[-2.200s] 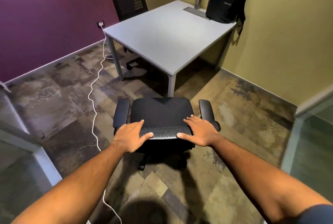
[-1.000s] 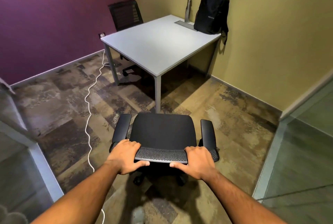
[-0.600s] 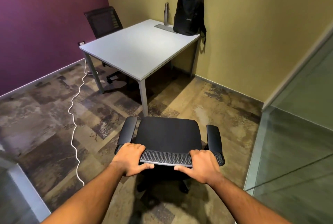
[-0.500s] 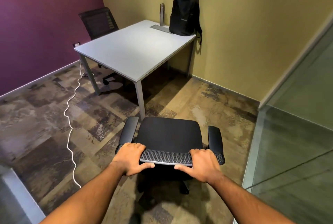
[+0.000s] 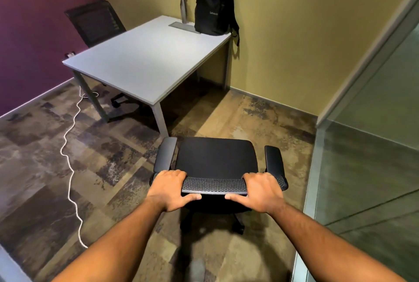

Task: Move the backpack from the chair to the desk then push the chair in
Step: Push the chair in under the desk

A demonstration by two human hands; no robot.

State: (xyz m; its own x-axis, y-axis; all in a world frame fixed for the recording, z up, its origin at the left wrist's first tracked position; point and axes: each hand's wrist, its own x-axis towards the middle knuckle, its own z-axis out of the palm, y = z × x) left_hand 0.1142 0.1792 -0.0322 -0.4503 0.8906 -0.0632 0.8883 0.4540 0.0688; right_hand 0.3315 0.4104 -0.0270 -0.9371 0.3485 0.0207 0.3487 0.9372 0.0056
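Observation:
A black backpack stands upright at the far right corner of the white desk, leaning on the yellow wall. The black office chair is on the floor just past the desk's near corner, its seat empty and facing the desk. My left hand grips the left end of the chair's mesh backrest top. My right hand grips the right end, fingers curled over the edge and thumbs underneath.
A metal bottle and a grey cable tray sit beside the backpack. A second black chair stands behind the desk by the purple wall. A white cable snakes across the floor at left. A glass partition rises at right.
The chair and I have shifted to the right around the desk's near corner, toward the glass partition. Both hands have closed tighter on the backrest top. The backpack stays put.

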